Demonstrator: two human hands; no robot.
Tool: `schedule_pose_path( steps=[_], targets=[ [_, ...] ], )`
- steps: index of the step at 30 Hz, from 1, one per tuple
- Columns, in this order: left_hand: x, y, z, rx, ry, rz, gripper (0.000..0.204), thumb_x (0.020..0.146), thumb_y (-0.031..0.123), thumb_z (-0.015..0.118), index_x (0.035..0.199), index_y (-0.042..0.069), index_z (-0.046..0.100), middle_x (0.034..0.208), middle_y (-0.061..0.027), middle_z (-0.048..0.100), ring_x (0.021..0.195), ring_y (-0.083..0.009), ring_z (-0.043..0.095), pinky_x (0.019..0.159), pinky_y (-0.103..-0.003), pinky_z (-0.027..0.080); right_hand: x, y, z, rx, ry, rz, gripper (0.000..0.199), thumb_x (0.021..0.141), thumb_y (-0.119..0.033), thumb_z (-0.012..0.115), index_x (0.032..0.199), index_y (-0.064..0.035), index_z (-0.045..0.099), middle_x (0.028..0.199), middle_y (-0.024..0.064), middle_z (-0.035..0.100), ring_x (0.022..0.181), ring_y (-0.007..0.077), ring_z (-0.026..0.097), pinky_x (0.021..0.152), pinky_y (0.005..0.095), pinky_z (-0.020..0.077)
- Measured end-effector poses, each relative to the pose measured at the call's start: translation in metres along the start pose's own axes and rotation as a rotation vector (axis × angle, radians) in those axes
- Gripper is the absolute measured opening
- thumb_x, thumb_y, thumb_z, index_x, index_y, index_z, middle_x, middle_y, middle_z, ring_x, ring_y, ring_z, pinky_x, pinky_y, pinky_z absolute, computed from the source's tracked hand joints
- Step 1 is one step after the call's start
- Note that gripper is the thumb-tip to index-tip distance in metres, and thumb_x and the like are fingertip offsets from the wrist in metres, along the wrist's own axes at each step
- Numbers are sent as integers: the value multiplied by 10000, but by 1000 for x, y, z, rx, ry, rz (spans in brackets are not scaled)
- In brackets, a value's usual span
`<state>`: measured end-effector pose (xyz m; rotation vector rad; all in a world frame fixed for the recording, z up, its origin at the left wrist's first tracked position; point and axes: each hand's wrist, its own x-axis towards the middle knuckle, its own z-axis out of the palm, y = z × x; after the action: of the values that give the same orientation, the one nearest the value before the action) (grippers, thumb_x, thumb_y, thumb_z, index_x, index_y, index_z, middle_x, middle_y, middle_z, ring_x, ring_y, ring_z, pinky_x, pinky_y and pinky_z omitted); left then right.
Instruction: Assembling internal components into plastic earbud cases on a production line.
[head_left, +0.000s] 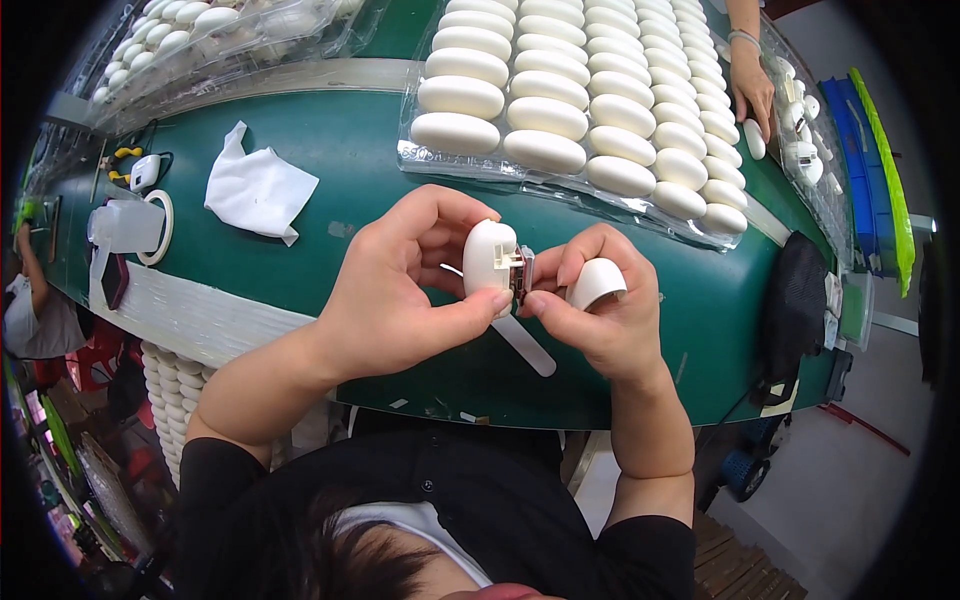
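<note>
2 grips show: left hand (388,280) around the white housing (482,258); right hand (612,325) on the cap (597,281); both likely light, stiff, slick; hold smooth sides.

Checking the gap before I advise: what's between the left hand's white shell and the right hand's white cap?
In the head view, a small dark, metallic part and some fingers of the right hand lie between the white shell and white cap.
</note>
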<state>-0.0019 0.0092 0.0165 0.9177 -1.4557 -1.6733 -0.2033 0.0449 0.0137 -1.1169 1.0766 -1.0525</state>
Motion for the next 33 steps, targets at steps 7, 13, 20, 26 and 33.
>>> schedule_pose_path(
  steps=[7,13,20,26,33],
  targets=[
    [3,-3,0,-59,-1,-67,438,745,38,723,1105,11,477,986,-96,640,887,-140,647,742,-248,539,-1,0,1,6,25,29,226,727,7,701,800,-49,495,835,90,655,801,126,617,713,261,505],
    [5,-4,-1,-233,-1,-162,419,759,41,721,1095,-2,473,988,-108,635,887,-136,640,765,-257,542,-3,7,3,-158,68,-164,235,718,3,715,805,-43,503,819,102,669,759,130,640,670,258,518],
    [8,-6,-5,-406,-27,-252,394,794,23,700,1105,-21,461,993,-127,631,889,-145,640,766,-268,549,-3,8,-6,-410,-58,-385,278,737,102,670,863,-31,462,912,216,655,807,163,648,690,275,548],
    [5,-5,-2,-322,34,-185,424,781,35,711,1115,-15,454,1018,-125,613,886,-143,637,741,-263,551,1,-5,5,211,23,-22,242,759,43,661,857,-49,460,891,210,659,756,184,664,603,251,539],
    [1,-4,4,-199,48,-125,440,762,46,719,1114,6,459,1006,-110,612,875,-130,635,716,-238,537,2,-1,1,105,27,58,233,748,29,690,832,-46,486,845,121,668,772,119,628,672,251,516]
  ],
)
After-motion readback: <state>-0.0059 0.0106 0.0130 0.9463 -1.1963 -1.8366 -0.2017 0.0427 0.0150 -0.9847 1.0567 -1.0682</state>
